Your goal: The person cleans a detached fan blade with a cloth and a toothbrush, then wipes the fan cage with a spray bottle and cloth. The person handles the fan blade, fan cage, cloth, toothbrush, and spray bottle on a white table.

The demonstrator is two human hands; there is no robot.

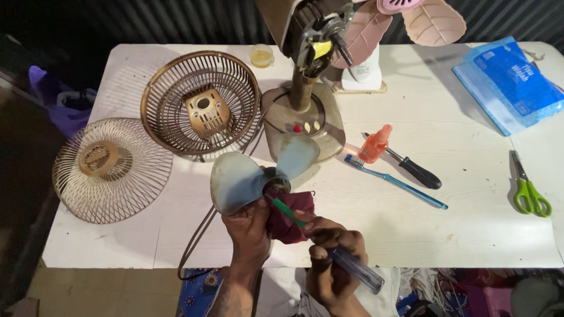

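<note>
Two hands work near the bench edge: left hand (249,232) clasps fan blade (244,179) and maroon cloth (291,217), right hand (332,261) grips a green-tipped brush (320,243).

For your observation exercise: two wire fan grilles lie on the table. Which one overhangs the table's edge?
The paler domed grille at the table's left end; its rim juts past the edge. The darker grille with the square centre mount lies wholly on the tabletop.

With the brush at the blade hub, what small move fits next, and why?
Probably a short scrub around the hub: the right hand holds the green toothbrush with its tip there, while the left hand steadies the fan blade and maroon cloth.
</note>
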